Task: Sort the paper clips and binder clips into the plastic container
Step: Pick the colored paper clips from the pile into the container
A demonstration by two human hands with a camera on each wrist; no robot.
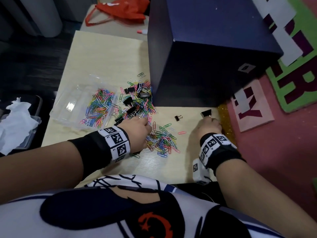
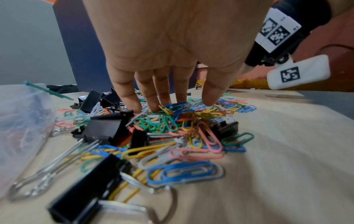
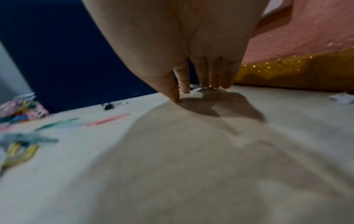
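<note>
- Pale wood desk (image 1: 109, 54) carries the work, with a dark blue box (image 1: 205, 54) standing at its 1 o'clock corner and a pink wall with cut-out letters to the right.
- At 9 o'clock of the loose pile sits the clear plastic container (image 1: 75, 93); its right-hand compartment already holds a heap of coloured paper clips (image 1: 98, 107), while the left part looks bare, probably kept for the binder clips.
- Mixed pile (image 1: 137, 98) of paper clips and black binder clips lies just right of the container, and a second scatter of paper clips (image 1: 161, 141) spreads toward 6 o'clock.
- Left hand (image 1: 135, 131) comes down on the clips with fingers (image 2: 145, 94) extended and slightly spread, tips touching the coloured wires; it seems placed to rake or gather a bunch, and nothing is gripped.
- Right hand (image 1: 208, 127) reaches to 3 o'clock, fingertips (image 3: 184, 84) held close together and pointing down at the desk, just before a stray black binder clip (image 1: 206, 112); whether they pinch its wire handles I cannot tell.
- A smaller binder clip (image 1: 178, 117) lies alone between the two hands, likely the next stray to collect.
- Much sorting remains, judging by the pile.
</note>
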